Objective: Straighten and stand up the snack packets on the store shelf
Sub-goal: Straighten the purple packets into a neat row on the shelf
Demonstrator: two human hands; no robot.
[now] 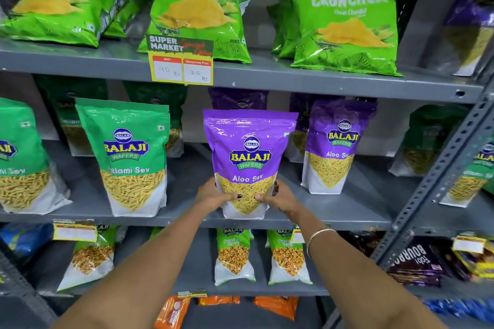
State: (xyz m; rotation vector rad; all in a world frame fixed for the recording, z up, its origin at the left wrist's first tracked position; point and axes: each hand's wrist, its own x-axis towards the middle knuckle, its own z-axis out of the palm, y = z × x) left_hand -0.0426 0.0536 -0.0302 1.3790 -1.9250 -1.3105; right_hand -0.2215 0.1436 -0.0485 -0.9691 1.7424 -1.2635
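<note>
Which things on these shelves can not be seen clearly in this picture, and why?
- Rear purple packets: head view, mostly hidden by the front Aloo Sev packet held by the left hand and right hand.
- Far-left green packet: cut by the frame edge.
- Top-right purple packet: blurred, label unreadable.

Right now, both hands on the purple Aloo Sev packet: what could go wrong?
1. The Aloo Sev packet stands at the shelf edge; released off balance, it may tip forward and fall.
2. The left hand and right hand grip only its base, so the tall top could flop.
3. Pushed back crooked, it could nudge the purple packet behind.
</note>
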